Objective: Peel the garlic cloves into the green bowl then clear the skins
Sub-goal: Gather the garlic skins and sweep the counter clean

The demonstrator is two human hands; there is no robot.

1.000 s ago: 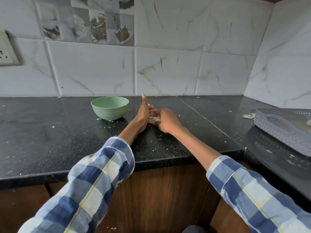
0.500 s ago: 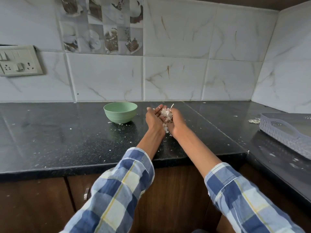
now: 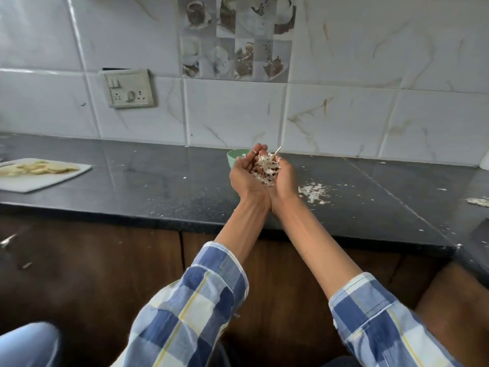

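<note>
Change: the view has swung left since a second ago, so the cutting board (image 3: 39, 173) at nine o'clock and the wall socket (image 3: 128, 88) at eleven o'clock now show, and the grey basket that sat at three o'clock is out of sight.
Tabletop: the black tabletop (image 3: 158, 186) runs across the middle, speckled with small white flecks.
Hands, change: a second ago both hands were down on the tabletop raking scraps together; now they're lifted clear of it, pressed side by side at the centre.
Left hand: the left hand (image 3: 244, 172) is cupped palm up, fingers curled round its half of the pile.
Right hand: the right hand (image 3: 284, 176) mirrors it, cupped and touching the left along the heel, holding the other half.
Skins: the garlic skins (image 3: 266, 166) sit heaped in the hollow between the palms, pale, papery and flaky, with one thin stalk poking up at twelve o'clock.
Green bowl: the green bowl (image 3: 234, 157) peeks out just behind the left hand at eleven o'clock; its contents are hidden.
Leftovers: a patch of loose skins (image 3: 313, 192) lies on the tabletop at three o'clock of the hands, more scraps (image 3: 477, 201) far off at three o'clock.
Meaning: my read is that peeling's finished and clearing is under way, with another sweep needed.
</note>
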